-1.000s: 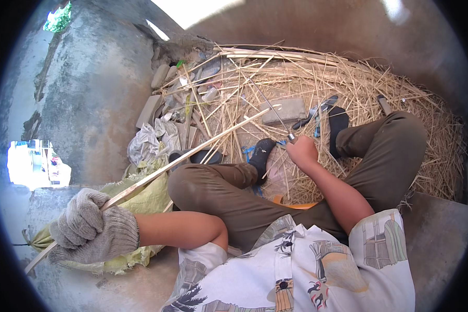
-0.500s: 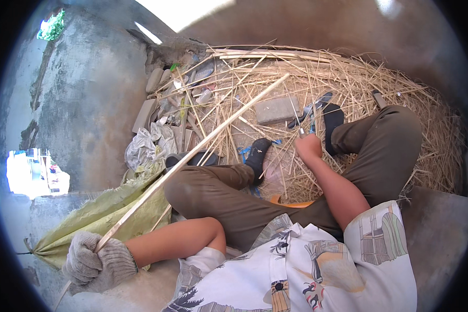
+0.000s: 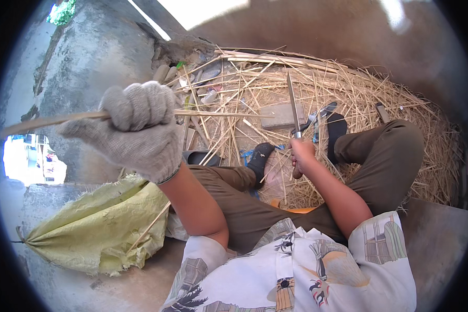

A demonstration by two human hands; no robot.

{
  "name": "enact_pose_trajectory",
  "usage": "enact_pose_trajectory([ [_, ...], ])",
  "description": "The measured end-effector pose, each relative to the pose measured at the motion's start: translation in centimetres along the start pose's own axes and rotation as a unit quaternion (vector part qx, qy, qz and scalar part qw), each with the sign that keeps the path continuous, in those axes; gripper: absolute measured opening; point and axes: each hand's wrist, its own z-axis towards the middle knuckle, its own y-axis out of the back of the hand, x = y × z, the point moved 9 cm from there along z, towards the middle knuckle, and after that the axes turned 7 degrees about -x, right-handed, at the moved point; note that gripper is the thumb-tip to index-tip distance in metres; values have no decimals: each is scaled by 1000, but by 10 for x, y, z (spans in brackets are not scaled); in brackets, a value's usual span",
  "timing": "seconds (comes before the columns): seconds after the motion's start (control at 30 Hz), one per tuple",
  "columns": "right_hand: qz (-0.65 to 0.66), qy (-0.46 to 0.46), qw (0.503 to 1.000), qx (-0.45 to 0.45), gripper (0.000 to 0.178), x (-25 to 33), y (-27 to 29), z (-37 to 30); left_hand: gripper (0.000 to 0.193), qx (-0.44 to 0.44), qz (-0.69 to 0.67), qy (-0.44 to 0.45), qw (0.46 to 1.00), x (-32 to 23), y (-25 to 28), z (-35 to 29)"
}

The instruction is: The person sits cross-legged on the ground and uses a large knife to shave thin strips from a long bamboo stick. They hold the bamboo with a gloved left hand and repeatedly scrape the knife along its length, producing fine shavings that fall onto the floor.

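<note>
My left hand (image 3: pixel 140 132), in a grey knitted glove, is raised at the left with its fingers closed around a long, pale bamboo-like strip (image 3: pixel 221 113). The strip runs roughly level across the view, one end near the left rim and the other thinning toward the grey block. Bare and lower down, my right hand (image 3: pixel 302 152) grips the wooden handle of a knife (image 3: pixel 292 101). Its narrow blade points up and away, passing in front of the block. Strip and blade are apart.
A grey block (image 3: pixel 273 115) lies among pale shavings and strips (image 3: pixel 421 161) spread over the floor. Beside it is a dark curved object (image 3: pixel 322 112). A yellow-green woven sack (image 3: pixel 99 223) lies at the left, below a rough wall (image 3: pixel 104 57). A dark slipper (image 3: pixel 205 158) sits near my leg.
My left hand has risen from the lower left, and the strip has swung from a steep slant to nearly level. The knife has turned so its blade and handle show more fully.
</note>
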Motion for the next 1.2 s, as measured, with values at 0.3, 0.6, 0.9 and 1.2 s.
enact_pose_trajectory([
  [0.3, -154, 164, 967, 119, 25, 9, -36, -35, 75, -86, 74, 23, 993, 54, 25, 13],
  [0.6, -235, 264, 919, 175, 32, 39, -49, -95, 66, -273, 296, -172, 899, 28, 48, 1],
  [0.9, -164, 372, 893, 195, 35, 60, -52, -135, 66, -194, 210, -142, 948, 38, 46, 8],
  [1.2, -199, 343, 891, 219, 31, 62, -49, -157, 67, -325, 283, -216, 876, 29, 46, -11],
])
